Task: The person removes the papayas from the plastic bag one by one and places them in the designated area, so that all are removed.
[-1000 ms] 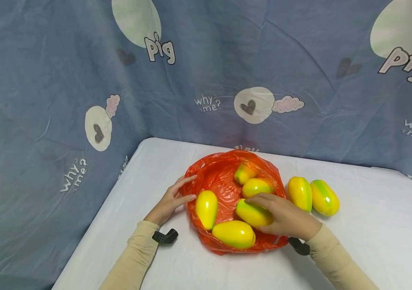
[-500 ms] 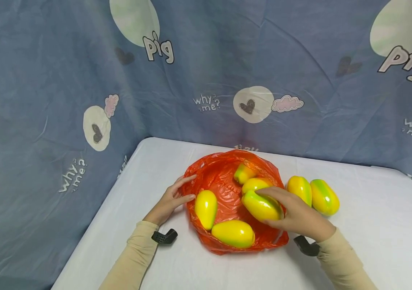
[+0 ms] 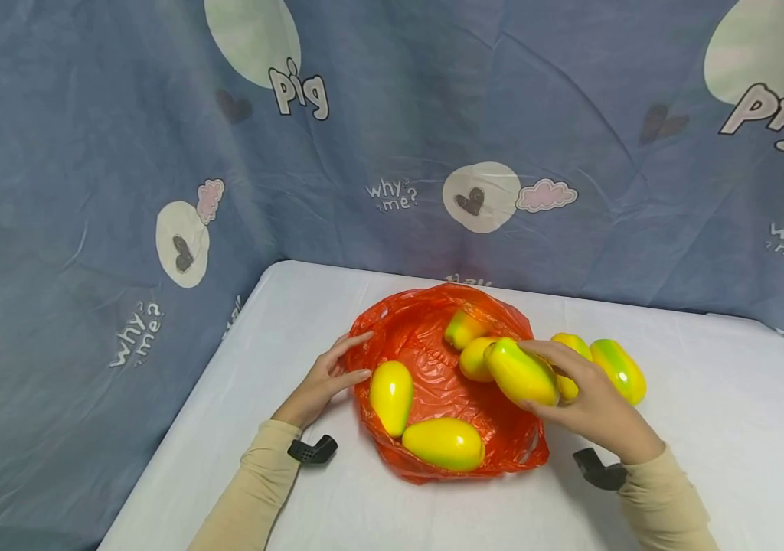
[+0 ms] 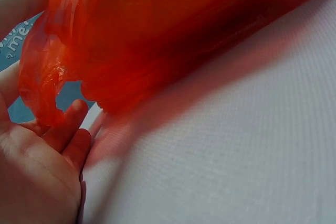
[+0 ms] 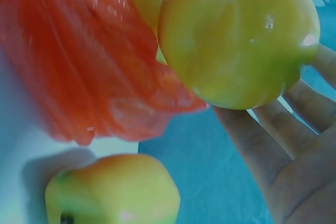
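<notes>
A red plastic bag (image 3: 433,367) lies with its mouth spread on the white table. My right hand (image 3: 592,402) grips a yellow-green mango (image 3: 519,373) above the bag's right rim; in the right wrist view, that mango (image 5: 239,40) fills the space before the fingers. Several more mangoes are inside the bag, among them one at the left (image 3: 392,398) and one at the front (image 3: 443,444). My left hand (image 3: 319,386) touches the bag's left rim with extended, relaxed fingers. The left wrist view has the bag's loose plastic (image 4: 42,85) hanging by those fingers.
Two mangoes sit on the table right of the bag: one (image 3: 571,343) partly hidden behind my right hand and the held mango, the other (image 3: 619,370) beside it. A blue printed cloth (image 3: 364,138) hangs behind and left of the white table (image 3: 357,513).
My right hand has lifted the mango from among the others in the bag and carried it up and right, to the bag's right rim. The left hand stays at the left rim.
</notes>
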Demonstrator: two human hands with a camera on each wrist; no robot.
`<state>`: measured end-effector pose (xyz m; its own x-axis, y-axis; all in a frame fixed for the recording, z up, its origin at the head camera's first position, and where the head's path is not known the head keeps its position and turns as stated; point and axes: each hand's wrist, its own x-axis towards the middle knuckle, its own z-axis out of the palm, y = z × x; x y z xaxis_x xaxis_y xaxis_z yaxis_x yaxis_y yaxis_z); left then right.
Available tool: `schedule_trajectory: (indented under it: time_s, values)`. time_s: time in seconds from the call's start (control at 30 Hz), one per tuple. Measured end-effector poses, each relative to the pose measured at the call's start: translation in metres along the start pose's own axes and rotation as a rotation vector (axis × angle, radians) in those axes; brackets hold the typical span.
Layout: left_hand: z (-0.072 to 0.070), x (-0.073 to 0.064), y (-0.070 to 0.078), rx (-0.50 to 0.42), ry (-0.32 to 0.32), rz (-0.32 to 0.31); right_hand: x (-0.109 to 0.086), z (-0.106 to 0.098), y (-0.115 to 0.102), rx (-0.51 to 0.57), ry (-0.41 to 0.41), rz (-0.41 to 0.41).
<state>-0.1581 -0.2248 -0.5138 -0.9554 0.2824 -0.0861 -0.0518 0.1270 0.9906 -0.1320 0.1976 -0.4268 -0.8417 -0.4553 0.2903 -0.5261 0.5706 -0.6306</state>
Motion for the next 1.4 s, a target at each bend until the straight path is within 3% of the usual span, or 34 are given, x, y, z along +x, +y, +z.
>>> schedule_trajectory:
  time_s: [0.37, 0.73, 1.2, 1.4]
  values:
    - [0.000, 0.000, 0.001, -0.002, 0.001, -0.005, -0.012, -0.015, 0.006, 0.026, 0.128, 0.074]
    - [-0.001, 0.000, -0.001, 0.006, 0.003, 0.010, -0.022, -0.033, 0.015, 0.061, 0.217, 0.094]
    - [0.000, 0.000, 0.000, 0.009, 0.007, 0.002, -0.038, -0.056, 0.032, -0.017, 0.309, 0.178]
    - [-0.001, 0.000, 0.000, 0.022, 0.010, -0.002, -0.047, -0.068, 0.045, -0.050, 0.341, 0.280]
